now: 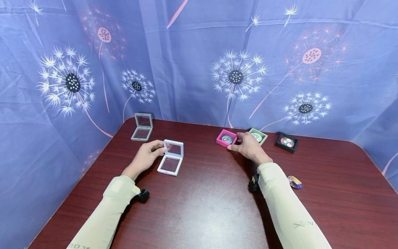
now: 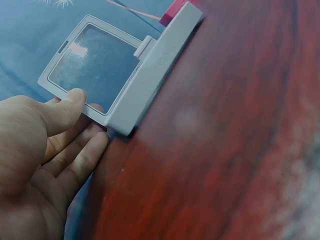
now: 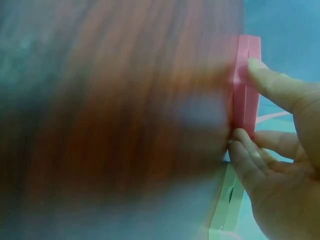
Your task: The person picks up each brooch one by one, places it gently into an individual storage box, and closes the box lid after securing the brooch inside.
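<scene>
A white hinged display case [image 1: 170, 164] stands open on the table, one clear-windowed half flat and the other raised. My left hand [image 1: 147, 155] pinches the raised half [image 2: 95, 65] at its side, thumb in front and fingers behind. Toward the back, my right hand [image 1: 249, 148] holds a closed pink display case [image 1: 226, 138] by its right side, thumb at the near edge. A round blue-patterned piece shows inside the pink case. Just behind the right hand lies a green case [image 1: 263, 136] with a round piece in it, partly hidden by the fingers.
A grey display case [image 1: 142, 134] stands open at the back left. To the right is a black case [image 1: 286, 142] with a round piece inside. A loose colourful disc [image 1: 294, 182] lies beside the right sleeve. A blue dandelion-print curtain [image 1: 192, 69] hangs behind the table [image 1: 199, 214].
</scene>
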A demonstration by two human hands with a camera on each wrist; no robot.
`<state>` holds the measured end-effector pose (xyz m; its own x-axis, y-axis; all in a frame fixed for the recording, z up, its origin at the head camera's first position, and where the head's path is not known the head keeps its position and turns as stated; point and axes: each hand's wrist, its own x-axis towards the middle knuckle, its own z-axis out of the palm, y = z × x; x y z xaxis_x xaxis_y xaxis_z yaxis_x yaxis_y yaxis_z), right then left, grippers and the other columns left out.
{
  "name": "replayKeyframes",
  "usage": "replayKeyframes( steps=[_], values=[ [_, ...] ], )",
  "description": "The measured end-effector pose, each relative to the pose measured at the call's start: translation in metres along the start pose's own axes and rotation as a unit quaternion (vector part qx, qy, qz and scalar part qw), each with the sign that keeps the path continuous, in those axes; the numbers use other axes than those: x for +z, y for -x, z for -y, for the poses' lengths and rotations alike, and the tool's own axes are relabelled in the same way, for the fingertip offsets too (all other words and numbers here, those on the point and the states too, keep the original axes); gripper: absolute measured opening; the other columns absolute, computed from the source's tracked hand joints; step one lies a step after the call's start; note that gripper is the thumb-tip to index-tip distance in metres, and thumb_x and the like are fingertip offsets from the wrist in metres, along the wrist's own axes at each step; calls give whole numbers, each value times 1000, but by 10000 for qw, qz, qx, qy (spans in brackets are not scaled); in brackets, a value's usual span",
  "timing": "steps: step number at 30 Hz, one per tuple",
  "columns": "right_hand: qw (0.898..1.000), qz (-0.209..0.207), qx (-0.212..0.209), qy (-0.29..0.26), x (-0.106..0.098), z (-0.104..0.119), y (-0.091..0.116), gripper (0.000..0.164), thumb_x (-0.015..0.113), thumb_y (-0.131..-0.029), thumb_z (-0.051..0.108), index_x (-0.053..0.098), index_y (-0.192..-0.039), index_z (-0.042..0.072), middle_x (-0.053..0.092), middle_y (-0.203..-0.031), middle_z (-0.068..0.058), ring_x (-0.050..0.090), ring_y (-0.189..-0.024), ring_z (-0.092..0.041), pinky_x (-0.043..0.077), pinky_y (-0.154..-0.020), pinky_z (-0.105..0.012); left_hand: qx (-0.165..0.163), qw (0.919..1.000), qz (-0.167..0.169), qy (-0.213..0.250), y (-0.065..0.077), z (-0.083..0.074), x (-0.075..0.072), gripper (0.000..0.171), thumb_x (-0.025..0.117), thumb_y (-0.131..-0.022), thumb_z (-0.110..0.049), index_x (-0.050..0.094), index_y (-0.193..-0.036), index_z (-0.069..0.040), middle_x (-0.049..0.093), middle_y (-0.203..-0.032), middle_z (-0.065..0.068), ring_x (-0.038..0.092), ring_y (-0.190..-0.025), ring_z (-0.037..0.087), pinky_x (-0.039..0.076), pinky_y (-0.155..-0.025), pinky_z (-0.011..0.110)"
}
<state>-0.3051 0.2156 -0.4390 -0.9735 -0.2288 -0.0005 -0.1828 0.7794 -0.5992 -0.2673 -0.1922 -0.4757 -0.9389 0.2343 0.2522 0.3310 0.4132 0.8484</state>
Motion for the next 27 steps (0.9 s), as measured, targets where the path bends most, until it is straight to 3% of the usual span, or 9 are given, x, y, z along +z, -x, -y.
replayKeyframes(
  steps=[7, 13, 27],
  values=[
    [9999, 41, -86, -96, -5, -3, 4, 81, 80, -96, 28, 42, -150, -19, 58, -136, -36, 61, -125, -46, 48, -107, -56, -51, 10000, -20, -34, 0, 1, 2, 16, 70, -103, -8, 74, -115, 2, 76, -120, 16, 73, -97, 25, 55, -83, 23],
    [9998, 37, -58, -176, -11, -9, 13, 75, 81, -95, 32, 51, -145, -14, 63, -134, -34, 61, -126, -47, 49, -105, -58, -109, 9999, 85, 29, -1, -3, 3, 20, 69, -104, -9, 75, -121, 1, 76, -119, 15, 73, -101, 24, 56, -84, 24],
    [9997, -106, -154, 170, -21, -13, 33, 65, 83, -94, 31, 59, -137, -12, 66, -131, -32, 64, -122, -47, 48, -105, -60, -106, 9999, 115, 12, -2, -3, 3, 19, 69, -104, -9, 75, -120, 0, 76, -120, 13, 72, -102, 24, 56, -85, 25]
  ],
)
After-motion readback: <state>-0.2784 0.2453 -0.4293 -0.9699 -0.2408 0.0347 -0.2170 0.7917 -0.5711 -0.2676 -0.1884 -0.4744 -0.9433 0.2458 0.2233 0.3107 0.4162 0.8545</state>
